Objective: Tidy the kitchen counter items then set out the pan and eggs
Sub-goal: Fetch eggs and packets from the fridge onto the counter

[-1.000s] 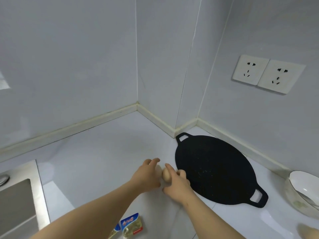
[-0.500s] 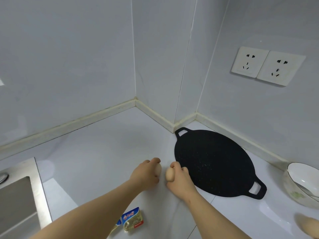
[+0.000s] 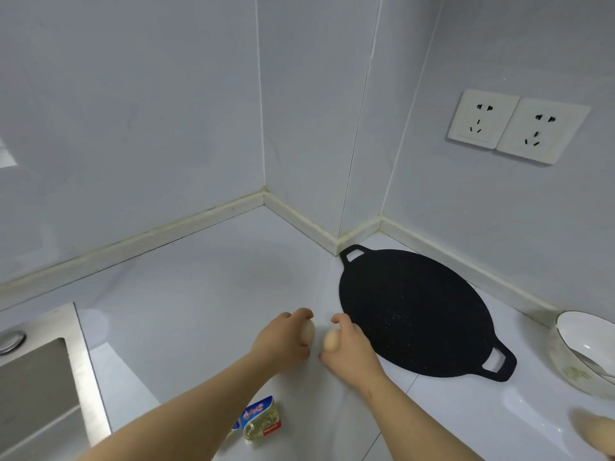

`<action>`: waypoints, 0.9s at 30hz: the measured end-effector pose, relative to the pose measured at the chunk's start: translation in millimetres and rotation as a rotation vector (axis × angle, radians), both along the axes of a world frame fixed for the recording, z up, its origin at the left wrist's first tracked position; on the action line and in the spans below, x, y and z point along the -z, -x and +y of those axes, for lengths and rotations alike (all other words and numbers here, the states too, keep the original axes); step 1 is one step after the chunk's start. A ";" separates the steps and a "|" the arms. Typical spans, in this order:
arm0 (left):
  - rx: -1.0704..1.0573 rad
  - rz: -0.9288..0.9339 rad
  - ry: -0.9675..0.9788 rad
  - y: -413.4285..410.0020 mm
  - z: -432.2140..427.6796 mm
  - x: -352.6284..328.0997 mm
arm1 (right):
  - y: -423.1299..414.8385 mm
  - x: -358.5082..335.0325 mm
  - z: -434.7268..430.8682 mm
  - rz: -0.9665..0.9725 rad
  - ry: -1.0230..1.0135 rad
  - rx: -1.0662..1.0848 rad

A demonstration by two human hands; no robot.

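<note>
A flat black round pan with two loop handles lies on the white counter near the wall corner. Just left of it my left hand grips a pale egg, and my right hand grips a tan egg. Both hands sit low at the counter surface, side by side with a small gap between the eggs. Most of each egg is hidden by fingers.
A small butter packet lies on the counter below my arms. A steel sink is at the left edge. A white bowl stands at the right, with a blurred tan object in the bottom right corner. Wall sockets sit above the pan.
My two hands have drawn slightly apart, so the eggs that were close together now have a gap between them. The pan has not moved.
</note>
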State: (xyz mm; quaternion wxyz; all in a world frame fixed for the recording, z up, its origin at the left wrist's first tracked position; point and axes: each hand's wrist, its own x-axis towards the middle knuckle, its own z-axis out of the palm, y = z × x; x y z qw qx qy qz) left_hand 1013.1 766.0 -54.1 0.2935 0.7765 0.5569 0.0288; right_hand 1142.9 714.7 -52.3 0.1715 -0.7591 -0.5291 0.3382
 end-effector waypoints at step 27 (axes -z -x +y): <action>0.065 -0.022 -0.057 -11.4 -47.9 -18.0 | -12.3 -8.4 -73.2 0.118 -0.136 0.143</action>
